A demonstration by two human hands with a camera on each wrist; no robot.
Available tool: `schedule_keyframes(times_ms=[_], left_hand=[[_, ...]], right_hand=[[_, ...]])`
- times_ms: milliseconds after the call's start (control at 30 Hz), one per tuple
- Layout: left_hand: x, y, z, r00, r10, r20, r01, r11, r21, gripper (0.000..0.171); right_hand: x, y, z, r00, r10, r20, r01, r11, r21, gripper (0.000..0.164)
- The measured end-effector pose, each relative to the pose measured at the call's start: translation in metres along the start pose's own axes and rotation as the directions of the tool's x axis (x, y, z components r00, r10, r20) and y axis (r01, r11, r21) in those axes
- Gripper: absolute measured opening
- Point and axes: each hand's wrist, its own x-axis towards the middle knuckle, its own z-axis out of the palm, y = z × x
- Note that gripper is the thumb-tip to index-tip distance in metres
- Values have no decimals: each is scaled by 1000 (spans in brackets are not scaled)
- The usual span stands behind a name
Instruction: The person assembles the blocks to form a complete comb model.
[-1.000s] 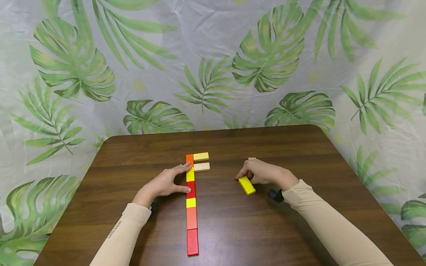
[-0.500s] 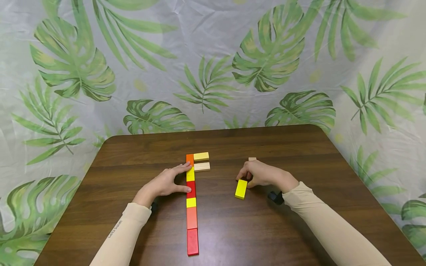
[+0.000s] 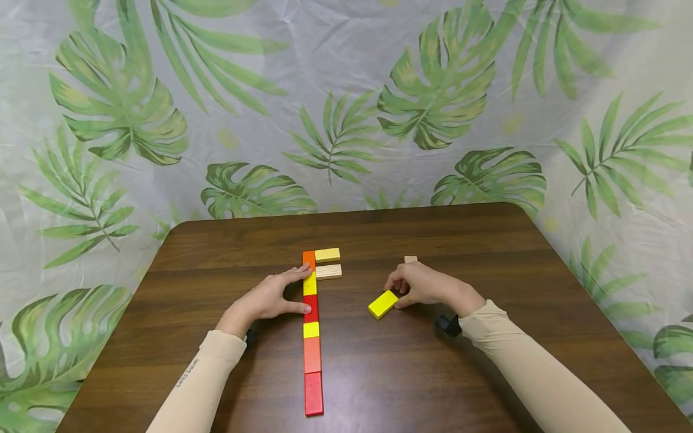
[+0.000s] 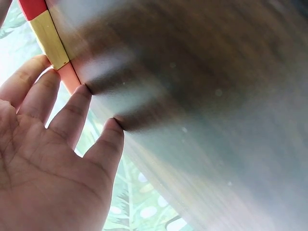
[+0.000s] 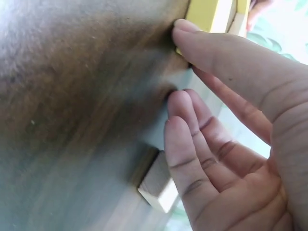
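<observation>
My left hand (image 3: 265,299) rests against the left side of a straight row of blocks, fingers spread. Its fingertips touch the row near the upper yellow block (image 3: 310,284), and its thumb tip lies on the red block (image 3: 311,305). An orange block (image 3: 308,258) tops the row. To the right, my right hand (image 3: 425,284) holds a loose yellow block (image 3: 383,304) by its near end between thumb and index finger. In the right wrist view the thumb presses that yellow block (image 5: 202,14); the other fingers lie curled apart from it, and the index tip is partly hidden.
A pale yellow block (image 3: 327,255) and a plain wooden block (image 3: 328,272) extend rightward from the row's upper end. Below the left hand the row continues with a short yellow, a coral (image 3: 311,355) and a red block (image 3: 313,394). Another wooden block (image 3: 411,259) sits behind the right hand.
The loose yellow block has turned clockwise at my right fingertips and shifted left, now slanting toward the row. My left hand and the row have stayed put.
</observation>
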Motion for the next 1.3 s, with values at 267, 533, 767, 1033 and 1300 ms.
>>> schedule_keyframes(times_ms=[267,533,767,1033,1300], left_hand=[[-2,0,0,1000,-11,3,11,1000,0,92],[-2,1,-1,1000,-7,3,7,1000,1,93],[-1,1,-1,1000,-5,10,5,1000,1,93],[0,0,-2,1000,-14,15,14,1000,0,93],[-2,1,-2,1000,-10,13,10,1000,-1,93]], right_hand=[[3,0,11,996,3,-88,2,998,67,30],[6,4,16,995,0,-98,20,979,203,32],[9,9,18,993,3,-116,25,971,240,29],[21,4,16,994,20,-112,12,962,273,28],[34,-2,19,989,25,-144,16,962,274,28]])
